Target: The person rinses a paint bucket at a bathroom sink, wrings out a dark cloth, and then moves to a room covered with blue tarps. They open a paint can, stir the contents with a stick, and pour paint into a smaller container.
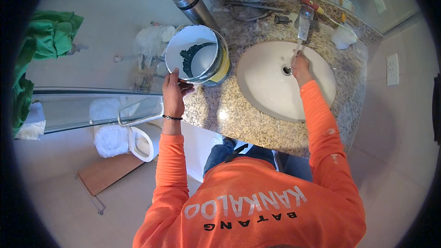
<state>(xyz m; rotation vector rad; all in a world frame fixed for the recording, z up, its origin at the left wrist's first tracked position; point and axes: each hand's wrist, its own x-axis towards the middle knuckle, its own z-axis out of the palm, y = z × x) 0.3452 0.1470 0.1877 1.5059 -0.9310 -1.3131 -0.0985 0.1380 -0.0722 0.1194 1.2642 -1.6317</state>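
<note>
My left hand (174, 93) grips the near-left rim of a round bucket (223, 66) on the granite counter, with the thumb side at the lip. Its white inside has a dark green, ragged patch, and yellow shows on its outer side. My right hand (301, 65) is over the oval sink (262, 89), just below the shiny faucet (305, 24), in what looks like a thin stream of water. Its fingers are drawn together; whatever they hold is too small to make out. The drain (287, 70) lies beside that hand.
A steel flask (195, 8) stands behind the bucket. A red-handled tool (308, 1) lies behind the faucet, and a white cup-like item (343, 36) is at the right. Left are a glass door handle (140, 120), a toilet (143, 144) and a brown board (109, 173).
</note>
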